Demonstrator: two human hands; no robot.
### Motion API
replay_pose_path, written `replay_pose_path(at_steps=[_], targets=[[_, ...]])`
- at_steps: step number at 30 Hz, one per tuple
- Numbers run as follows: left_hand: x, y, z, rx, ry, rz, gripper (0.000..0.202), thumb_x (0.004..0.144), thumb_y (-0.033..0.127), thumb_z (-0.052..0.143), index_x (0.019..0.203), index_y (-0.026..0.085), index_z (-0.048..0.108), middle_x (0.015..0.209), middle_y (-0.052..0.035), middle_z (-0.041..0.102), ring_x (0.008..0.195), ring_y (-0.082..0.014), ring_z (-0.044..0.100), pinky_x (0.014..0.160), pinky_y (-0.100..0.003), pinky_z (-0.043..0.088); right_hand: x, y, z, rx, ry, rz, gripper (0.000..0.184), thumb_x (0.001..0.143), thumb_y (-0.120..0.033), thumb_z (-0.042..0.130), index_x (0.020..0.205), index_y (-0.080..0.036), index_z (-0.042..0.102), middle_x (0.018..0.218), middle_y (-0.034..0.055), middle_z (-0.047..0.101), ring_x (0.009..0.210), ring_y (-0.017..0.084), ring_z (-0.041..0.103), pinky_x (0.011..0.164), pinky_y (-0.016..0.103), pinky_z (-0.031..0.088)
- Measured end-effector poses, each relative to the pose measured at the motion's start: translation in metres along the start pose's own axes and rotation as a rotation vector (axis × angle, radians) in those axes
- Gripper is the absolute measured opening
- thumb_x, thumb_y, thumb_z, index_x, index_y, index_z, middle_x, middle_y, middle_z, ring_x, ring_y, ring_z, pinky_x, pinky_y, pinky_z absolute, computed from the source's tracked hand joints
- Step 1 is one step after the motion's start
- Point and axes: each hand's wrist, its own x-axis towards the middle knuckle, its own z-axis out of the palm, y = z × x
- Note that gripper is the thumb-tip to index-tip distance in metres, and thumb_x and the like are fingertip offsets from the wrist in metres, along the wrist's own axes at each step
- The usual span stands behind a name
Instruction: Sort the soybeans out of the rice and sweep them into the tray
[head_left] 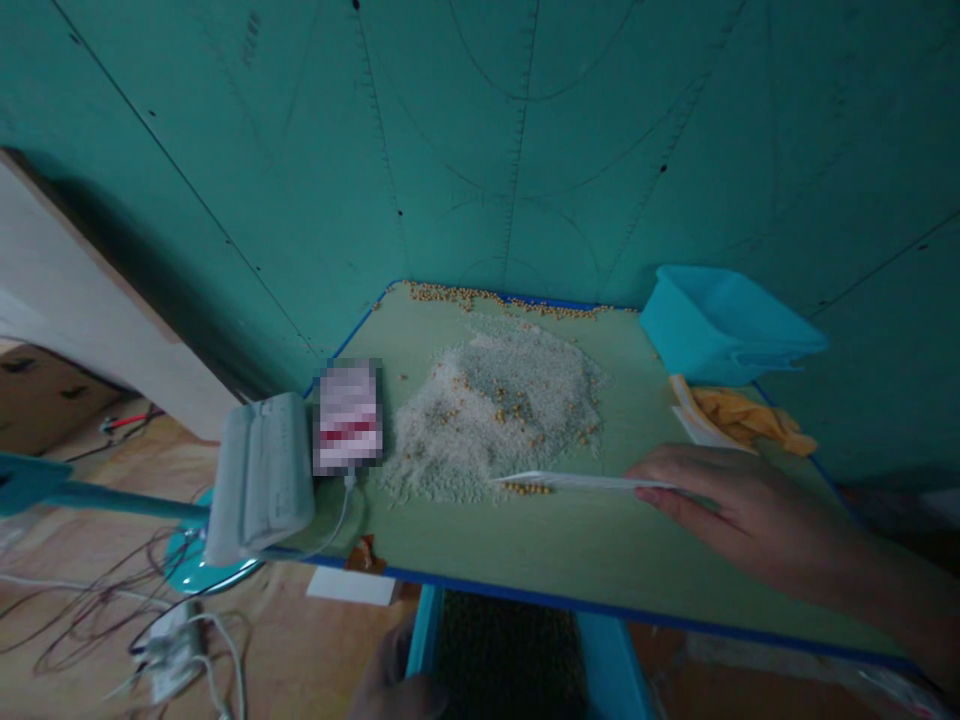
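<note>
My right hand [720,510] is closed around one end of a thin, flat white strip [577,481]; whether it is a spoon, knife or plain strip I cannot tell. Its far tip lies at the front edge of a pile of white rice-like grains [480,430] on the table. A short row of yellow soybeans [534,489] sits along the strip's near side, and more are scattered over the pile. Below the table's front edge, my left hand [394,680] grips the left rim of a blue bin [615,660], which holds small dark grains. Part of that hand is cut off.
Soybeans [450,294] line the table's back edge. A blue basket [720,330] and yellow cloth [739,415] are at right. At left are a pale box-shaped device [262,475], a blurred-out phone-sized object [347,418] with a cable, a lamp base [202,560] and a power strip [174,645].
</note>
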Motion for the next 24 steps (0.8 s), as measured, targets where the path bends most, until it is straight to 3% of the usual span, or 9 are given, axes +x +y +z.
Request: replay_pose_path(at_steps=[7,12,17,24], targets=[[0.001,-0.002,-0.002,-0.019,-0.038,0.010,0.043,0.044,0.008,0.063,0.083,0.021,0.075,0.068,-0.0038,0.075,0.069,-0.0281,0.067,0.061,-0.033,0.048,-0.006,0.000,0.000,-0.005,-0.036,0.030,0.020,0.089,-0.024,0.041,0.091,-0.023,0.061,0.087,0.0034,0.067,0.082,0.016,0.062,0.072,0.028,0.049],[-0.005,0.005,0.005,-0.016,0.032,-0.071,0.054,0.046,0.010,0.065,0.099,0.022,0.070,0.079,-0.0060,0.075,0.077,-0.0315,0.067,0.066,-0.038,0.050,-0.010,-0.001,-0.002,-0.007,-0.042,0.027,0.019,0.089,-0.025,0.042,0.092,-0.024,0.061,0.087,0.0023,0.067,0.083,0.015,0.062,0.073,0.027,0.048],[-0.007,0.009,0.013,-0.040,0.040,-0.055,0.055,0.046,0.011,0.064,0.100,0.019,0.069,0.090,-0.0081,0.074,0.083,-0.0341,0.065,0.069,-0.041,0.050,-0.009,-0.004,-0.003,-0.008,-0.042,0.022,0.020,0.089,-0.024,0.042,0.091,-0.025,0.062,0.086,0.0023,0.067,0.081,0.016,0.062,0.072,0.027,0.049],[-0.004,0.005,0.011,-0.028,0.050,0.009,0.048,0.044,0.006,0.061,0.089,0.017,0.073,0.074,-0.0064,0.075,0.081,-0.0333,0.065,0.073,-0.041,0.048,-0.010,-0.006,-0.004,0.006,-0.056,0.019,0.023,0.089,-0.024,0.039,0.087,-0.024,0.062,0.082,0.0023,0.067,0.076,0.015,0.063,0.067,0.026,0.049]])
